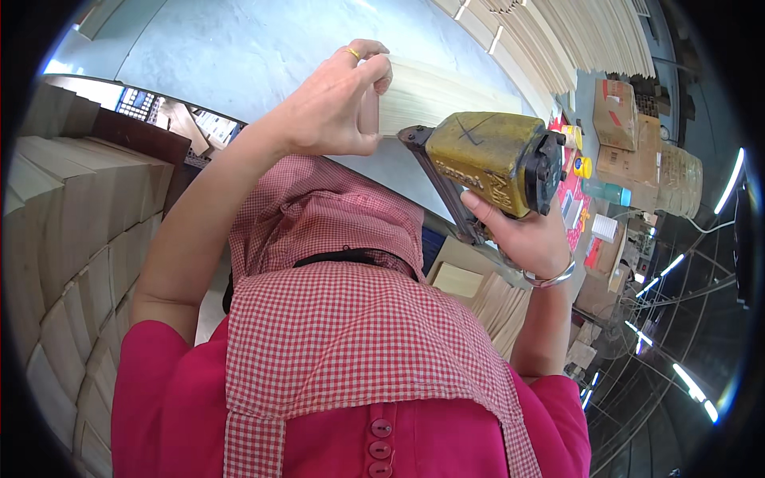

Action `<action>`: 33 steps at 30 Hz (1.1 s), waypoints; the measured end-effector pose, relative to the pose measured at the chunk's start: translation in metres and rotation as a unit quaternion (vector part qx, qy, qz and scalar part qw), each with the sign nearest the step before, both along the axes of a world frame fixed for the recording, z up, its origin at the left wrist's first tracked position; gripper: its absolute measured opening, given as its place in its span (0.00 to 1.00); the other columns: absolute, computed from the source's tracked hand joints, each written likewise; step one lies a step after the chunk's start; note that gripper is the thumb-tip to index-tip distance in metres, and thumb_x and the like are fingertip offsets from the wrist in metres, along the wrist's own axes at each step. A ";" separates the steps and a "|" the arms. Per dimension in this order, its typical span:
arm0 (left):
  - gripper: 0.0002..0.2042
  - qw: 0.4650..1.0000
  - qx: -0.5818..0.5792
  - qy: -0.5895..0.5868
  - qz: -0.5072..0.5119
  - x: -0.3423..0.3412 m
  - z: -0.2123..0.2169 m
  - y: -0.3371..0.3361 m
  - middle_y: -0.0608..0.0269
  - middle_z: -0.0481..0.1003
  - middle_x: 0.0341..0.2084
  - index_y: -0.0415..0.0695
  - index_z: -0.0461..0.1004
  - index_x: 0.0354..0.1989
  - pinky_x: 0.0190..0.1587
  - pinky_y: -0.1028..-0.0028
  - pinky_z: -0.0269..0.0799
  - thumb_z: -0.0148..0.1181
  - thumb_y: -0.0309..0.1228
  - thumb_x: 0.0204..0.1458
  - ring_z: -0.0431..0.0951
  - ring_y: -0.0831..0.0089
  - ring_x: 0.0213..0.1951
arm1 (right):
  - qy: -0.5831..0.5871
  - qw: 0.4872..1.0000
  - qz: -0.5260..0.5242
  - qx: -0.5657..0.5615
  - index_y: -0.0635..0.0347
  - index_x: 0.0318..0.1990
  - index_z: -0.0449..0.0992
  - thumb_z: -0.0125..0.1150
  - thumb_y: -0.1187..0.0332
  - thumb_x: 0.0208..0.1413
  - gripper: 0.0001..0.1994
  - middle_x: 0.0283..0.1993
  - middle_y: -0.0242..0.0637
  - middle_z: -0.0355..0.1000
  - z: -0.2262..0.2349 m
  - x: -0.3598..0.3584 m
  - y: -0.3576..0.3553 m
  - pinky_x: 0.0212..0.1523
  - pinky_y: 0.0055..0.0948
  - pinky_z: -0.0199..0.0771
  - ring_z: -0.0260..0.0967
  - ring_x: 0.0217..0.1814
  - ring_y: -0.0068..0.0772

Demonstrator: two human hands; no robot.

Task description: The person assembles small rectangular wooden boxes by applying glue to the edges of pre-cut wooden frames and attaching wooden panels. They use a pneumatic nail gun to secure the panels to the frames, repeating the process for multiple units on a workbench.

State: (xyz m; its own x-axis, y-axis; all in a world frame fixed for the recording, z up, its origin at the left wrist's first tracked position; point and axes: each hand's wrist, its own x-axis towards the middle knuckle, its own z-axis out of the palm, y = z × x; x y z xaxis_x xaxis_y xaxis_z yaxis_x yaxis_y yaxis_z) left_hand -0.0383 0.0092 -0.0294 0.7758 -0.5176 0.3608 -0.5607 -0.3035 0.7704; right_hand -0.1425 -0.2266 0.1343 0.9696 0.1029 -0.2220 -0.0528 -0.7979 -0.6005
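My right hand (527, 237) is wrapped round the grip of a worn yellow and black nail gun (482, 155). The gun's nose points toward a pale wooden board (446, 99) that lies on the worktable, close to the board's near edge. At the left end of that board, my left hand (339, 99) pinches a small upright wooden piece (368, 111) between thumb and fingers. Whether this piece touches the board cannot be made out clearly. The gun's trigger is hidden by its body and my hand.
The pale blue-white worktable (239, 48) spreads in front of me. Stacked thin boards (558, 36) stand at the far right. Wooden panels (72, 199) are piled at my left. Cardboard boxes (617, 115) and a teal bottle (606, 191) stand on the right.
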 end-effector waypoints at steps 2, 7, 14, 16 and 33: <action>0.26 1.000 -0.006 -0.004 0.004 -0.001 -0.002 -0.001 0.43 0.63 0.61 0.45 0.63 0.44 0.61 0.53 0.69 0.68 0.26 0.35 0.66 0.42 0.61 | -0.001 1.000 -0.004 -0.001 0.69 0.45 0.81 0.77 0.66 0.51 0.18 0.42 0.43 0.83 -0.003 -0.001 0.002 0.44 0.31 0.81 0.83 0.43 0.33; 0.27 1.000 -0.016 -0.006 0.010 -0.001 -0.005 -0.002 0.42 0.63 0.61 0.44 0.63 0.44 0.61 0.54 0.69 0.69 0.27 0.33 0.66 0.41 0.61 | 0.026 0.999 -0.024 0.006 0.69 0.46 0.81 0.76 0.67 0.53 0.18 0.43 0.43 0.83 0.000 -0.001 0.014 0.46 0.31 0.80 0.82 0.44 0.31; 0.28 0.999 -0.031 -0.006 0.008 -0.002 -0.007 -0.002 0.42 0.63 0.62 0.42 0.63 0.44 0.62 0.54 0.68 0.70 0.28 0.33 0.65 0.42 0.62 | 0.035 0.995 -0.089 0.028 0.68 0.47 0.81 0.74 0.69 0.54 0.16 0.44 0.43 0.83 -0.008 -0.017 0.026 0.47 0.30 0.79 0.82 0.45 0.32; 0.28 0.999 -0.031 0.000 0.015 -0.002 -0.004 -0.001 0.42 0.62 0.62 0.42 0.63 0.44 0.62 0.54 0.67 0.70 0.28 0.33 0.64 0.42 0.62 | 0.016 0.998 -0.056 0.015 0.68 0.47 0.81 0.74 0.70 0.53 0.16 0.44 0.43 0.83 -0.008 -0.015 0.025 0.47 0.30 0.79 0.82 0.45 0.33; 0.17 0.965 -0.224 0.088 0.108 -0.065 -0.012 -0.021 0.55 0.77 0.43 0.38 0.75 0.53 0.43 0.66 0.76 0.66 0.30 0.57 0.79 0.66 0.39 | -0.075 0.993 -0.093 -0.009 0.70 0.47 0.79 0.75 0.71 0.52 0.17 0.44 0.40 0.81 0.016 -0.025 -0.034 0.48 0.33 0.78 0.80 0.44 0.32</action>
